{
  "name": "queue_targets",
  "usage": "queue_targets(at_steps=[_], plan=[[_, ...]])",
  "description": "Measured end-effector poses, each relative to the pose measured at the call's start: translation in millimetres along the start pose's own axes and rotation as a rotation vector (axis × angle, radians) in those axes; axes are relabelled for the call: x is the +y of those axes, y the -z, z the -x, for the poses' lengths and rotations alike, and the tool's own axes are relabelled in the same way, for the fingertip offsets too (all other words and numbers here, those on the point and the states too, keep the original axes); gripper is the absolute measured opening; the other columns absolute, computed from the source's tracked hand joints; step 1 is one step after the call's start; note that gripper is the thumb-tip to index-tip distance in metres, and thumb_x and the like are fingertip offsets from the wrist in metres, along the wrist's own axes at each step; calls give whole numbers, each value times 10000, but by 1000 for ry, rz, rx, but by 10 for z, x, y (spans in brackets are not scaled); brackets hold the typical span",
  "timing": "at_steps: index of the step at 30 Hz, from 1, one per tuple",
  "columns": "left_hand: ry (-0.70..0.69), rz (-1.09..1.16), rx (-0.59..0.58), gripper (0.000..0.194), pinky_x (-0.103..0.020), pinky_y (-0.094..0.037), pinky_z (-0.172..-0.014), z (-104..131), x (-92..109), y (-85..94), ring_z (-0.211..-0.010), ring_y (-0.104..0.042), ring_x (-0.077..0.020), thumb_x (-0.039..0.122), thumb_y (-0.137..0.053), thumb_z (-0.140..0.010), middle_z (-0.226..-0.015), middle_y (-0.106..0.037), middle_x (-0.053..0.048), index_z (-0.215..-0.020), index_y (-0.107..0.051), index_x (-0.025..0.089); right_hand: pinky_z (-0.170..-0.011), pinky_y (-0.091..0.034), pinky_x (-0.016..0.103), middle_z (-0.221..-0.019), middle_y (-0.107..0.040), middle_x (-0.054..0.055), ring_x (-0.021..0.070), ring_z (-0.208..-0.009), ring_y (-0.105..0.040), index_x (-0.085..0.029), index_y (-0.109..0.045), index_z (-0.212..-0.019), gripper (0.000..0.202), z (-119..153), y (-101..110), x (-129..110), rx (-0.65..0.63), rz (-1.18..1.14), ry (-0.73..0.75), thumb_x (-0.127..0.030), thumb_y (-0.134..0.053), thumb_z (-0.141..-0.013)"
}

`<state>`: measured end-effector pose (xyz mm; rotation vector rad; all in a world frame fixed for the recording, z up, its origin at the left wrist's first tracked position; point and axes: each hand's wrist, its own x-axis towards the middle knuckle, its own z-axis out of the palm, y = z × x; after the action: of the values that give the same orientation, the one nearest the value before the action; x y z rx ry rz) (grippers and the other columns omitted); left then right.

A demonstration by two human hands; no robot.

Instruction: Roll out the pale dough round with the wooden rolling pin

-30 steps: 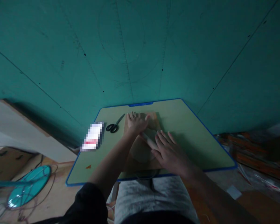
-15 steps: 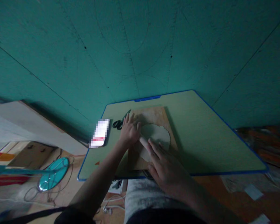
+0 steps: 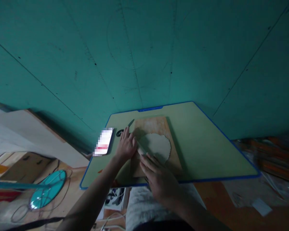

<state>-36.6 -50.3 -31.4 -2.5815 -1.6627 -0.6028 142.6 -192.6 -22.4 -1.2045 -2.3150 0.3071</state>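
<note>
A flat, pale sheet of dough with a ragged edge lies on a wooden board. A light rolling pin lies slantwise across its left part. My left hand rests over the pin's upper left end, fingers spread and pointing away from me. My right hand lies over the lower right end with its fingers stretched out. Both hands press on the pin with flat fingers and neither wraps round it. Dark-handled scissors lie just beyond my left hand, which partly covers them.
The board is on a pale green table with a blue rim, against a green wall. A lit phone lies at the table's left edge. On the floor at left are a turquoise round base, a cardboard box and cables.
Both hands and the rolling pin have moved left and toward me over the board, so more of the dough's right part shows. The camera view has shifted slightly.
</note>
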Motion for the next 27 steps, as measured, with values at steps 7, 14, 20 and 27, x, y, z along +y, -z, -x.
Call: queue_targets(at_steps=[7, 14, 20, 27], plan=[[-251, -108, -90, 470, -611, -202, -1188, -247, 297, 56, -1493, -207, -351, 239, -386, -936, -1547, -402, -148, -1368, -551, 155, -1151, -360, 539, -1455, -541, 86, 262, -1402, -419, -258, -616, -1326, 449, 236, 173, 301, 190, 48, -156, -118, -451, -932], [-363, -154, -179, 458, -548, -258, -1189, -371, 675, 73, -1467, -293, -332, 273, -407, -949, -1515, -463, -120, -1369, -569, 187, -1063, -456, 485, -1294, -636, 114, 259, -1282, -523, -207, -614, -1283, 354, 312, 234, 633, 399, 95, -250, -225, -410, -994], [-250, -170, -206, 468, -501, -289, -1174, -600, 840, -23, -1448, -337, -293, 284, -382, -960, -1519, -464, -93, -1395, -542, 219, -728, -518, 306, -955, -644, 104, 200, -851, -642, -177, -576, -1045, 324, 353, 250, 724, 512, 98, -393, -415, -356, -1029], [-223, -117, -261, 433, -445, -328, -1137, -893, 1004, -70, -1388, -402, -260, 288, -345, -971, -1462, -520, -78, -1335, -562, 203, -514, -302, 272, -725, -668, 50, 192, -617, -626, -195, -578, -954, 323, 197, 501, 888, 66, 278, -695, -364, -313, -1028]])
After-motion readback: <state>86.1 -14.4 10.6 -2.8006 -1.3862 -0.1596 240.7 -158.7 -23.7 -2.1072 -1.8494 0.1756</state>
